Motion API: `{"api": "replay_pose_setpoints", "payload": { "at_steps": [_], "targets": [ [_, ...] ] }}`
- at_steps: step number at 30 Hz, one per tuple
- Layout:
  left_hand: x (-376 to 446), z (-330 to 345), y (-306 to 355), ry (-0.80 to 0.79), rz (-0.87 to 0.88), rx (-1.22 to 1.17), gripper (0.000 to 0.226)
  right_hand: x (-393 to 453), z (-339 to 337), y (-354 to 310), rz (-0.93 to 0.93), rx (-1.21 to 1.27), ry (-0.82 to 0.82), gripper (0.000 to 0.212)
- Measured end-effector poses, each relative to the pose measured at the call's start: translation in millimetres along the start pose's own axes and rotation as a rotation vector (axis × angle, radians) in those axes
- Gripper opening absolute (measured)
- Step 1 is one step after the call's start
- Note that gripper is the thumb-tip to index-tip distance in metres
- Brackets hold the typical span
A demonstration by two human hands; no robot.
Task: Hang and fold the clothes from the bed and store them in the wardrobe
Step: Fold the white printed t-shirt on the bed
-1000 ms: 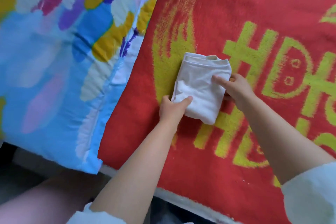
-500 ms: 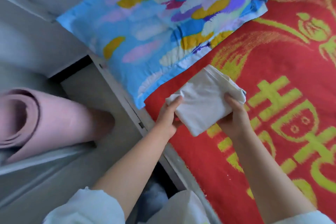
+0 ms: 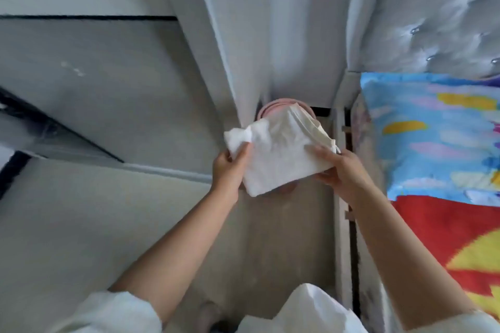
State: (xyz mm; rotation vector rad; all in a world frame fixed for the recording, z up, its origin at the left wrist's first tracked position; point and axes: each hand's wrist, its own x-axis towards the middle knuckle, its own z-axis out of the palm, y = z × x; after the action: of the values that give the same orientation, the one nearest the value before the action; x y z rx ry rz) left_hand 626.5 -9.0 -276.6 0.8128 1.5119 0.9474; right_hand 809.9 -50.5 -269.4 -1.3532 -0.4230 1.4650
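Note:
A folded white garment is held in the air over the floor, away from the bed. My left hand grips its left edge with the thumb on top. My right hand holds its right edge, fingers spread over the cloth and thumb underneath. The bed with its red and yellow blanket lies to the right. A pale panel, perhaps the wardrobe's side, rises straight ahead; I cannot tell for sure.
A blue patterned pillow lies at the head of the bed against a tufted grey headboard. A rolled pink mat shows just behind the garment. Grey floor spreads to the left, and the bed's frame runs along the right.
Both hands lifted the folded garment off the red blanket and carried it left, off the bed. My view swung from the bed to the floor and the pale panels.

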Motion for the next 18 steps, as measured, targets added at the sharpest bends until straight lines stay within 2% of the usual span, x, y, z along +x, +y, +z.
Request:
{"api": "replay_pose_setpoints", "payload": {
  "at_steps": [1, 4, 9, 11, 15, 18],
  "targets": [
    [5.6, -35.5, 11.8, 0.037, 0.036, 0.017, 0.014, -2.8, 35.7, 0.9, 0.015, -0.034, -0.068, 0.008],
    [19.0, -160.7, 40.9, 0.160, 0.111, 0.011, 0.020, -10.2, 159.4, 22.8, 0.051, -0.045, -0.245, 0.025],
    [46.3, -346.1, 83.8, 0.381, 0.134, -0.075, 0.033, -18.0, 361.7, 55.8, -0.004, -0.121, -0.346, 0.007],
    [57.1, -389.4, 96.8, 0.378, 0.134, -0.145, 0.039, -16.8, 414.4, 57.6, -0.034, -0.143, -0.372, 0.006],
    [87.4, -487.8, 129.3, 0.478, 0.125, -0.202, 0.038, -6.0, 537.4, 68.8, -0.042, -0.196, -0.441, 0.023],
    [119.2, -548.5, 168.9, 0.562, 0.152, -0.216, 0.033, 5.3, 621.7, 68.5, -0.039, -0.199, -0.474, 0.018]
  ]
}}
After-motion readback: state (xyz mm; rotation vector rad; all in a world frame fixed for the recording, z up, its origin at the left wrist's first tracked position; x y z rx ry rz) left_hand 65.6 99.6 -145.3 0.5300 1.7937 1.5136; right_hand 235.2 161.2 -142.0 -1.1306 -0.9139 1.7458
